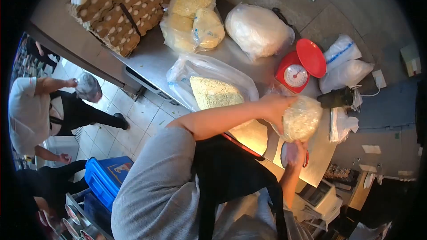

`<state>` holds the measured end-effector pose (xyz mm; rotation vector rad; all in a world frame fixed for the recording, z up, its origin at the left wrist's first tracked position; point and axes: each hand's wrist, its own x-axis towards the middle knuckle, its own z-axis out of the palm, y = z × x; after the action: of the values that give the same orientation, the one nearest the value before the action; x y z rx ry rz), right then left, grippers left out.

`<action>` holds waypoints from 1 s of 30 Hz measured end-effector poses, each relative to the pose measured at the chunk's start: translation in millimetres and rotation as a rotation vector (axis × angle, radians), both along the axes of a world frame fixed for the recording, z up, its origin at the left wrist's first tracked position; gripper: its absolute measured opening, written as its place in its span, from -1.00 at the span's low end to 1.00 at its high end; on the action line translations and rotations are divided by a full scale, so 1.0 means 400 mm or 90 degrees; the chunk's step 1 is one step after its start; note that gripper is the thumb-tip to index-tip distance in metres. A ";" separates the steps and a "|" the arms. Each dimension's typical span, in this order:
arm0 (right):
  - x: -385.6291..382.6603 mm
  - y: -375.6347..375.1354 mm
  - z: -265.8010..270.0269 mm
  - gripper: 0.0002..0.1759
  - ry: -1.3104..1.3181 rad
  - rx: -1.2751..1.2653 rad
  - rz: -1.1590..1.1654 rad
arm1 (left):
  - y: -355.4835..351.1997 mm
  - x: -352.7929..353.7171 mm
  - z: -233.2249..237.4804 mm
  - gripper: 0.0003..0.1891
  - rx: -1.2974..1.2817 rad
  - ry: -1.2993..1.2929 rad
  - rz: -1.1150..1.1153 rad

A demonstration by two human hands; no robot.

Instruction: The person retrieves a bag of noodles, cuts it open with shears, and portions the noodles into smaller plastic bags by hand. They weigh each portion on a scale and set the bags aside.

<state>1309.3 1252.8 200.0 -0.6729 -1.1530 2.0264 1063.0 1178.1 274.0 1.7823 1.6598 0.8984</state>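
Note:
A clear plastic bag of pale yellow, stringy food (303, 118) is between my two hands over the metal counter (153, 69). My left hand (276, 109) reaches across from the left, its fingers curled against the bag's upper left side. From below, my right hand (296, 152) grips the bag's lower edge. To the left, an open plastic bag (178, 73) holds a pale yellow block with a stringy texture (215, 93). Just beyond my hands stands a red kitchen scale (294, 74) with a round white dial and a red pan (311, 58).
Stacked egg trays (122, 13) stand at the back left. Behind the open bag are a bag of yellow food (195, 18) and a white bag (258, 31). A dark cylinder (336, 98) lies right of the scale. Another person (33, 111) stands left, near a blue bin (104, 180).

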 end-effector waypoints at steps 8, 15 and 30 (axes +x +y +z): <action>-0.054 -0.006 0.117 0.00 0.494 -0.146 0.138 | -0.101 0.085 0.134 0.10 0.136 -0.107 0.085; -0.169 -0.097 0.057 -0.22 0.358 -0.354 0.035 | -0.328 -0.104 0.041 -0.28 0.237 -0.056 0.412; -0.768 -0.403 0.290 -0.31 -0.690 0.453 0.387 | -0.620 -0.474 -0.152 -0.78 0.102 -0.229 0.630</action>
<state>1002.2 1091.7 316.0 -1.1559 -2.7926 1.3795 873.5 930.0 213.2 0.7040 2.2403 1.6689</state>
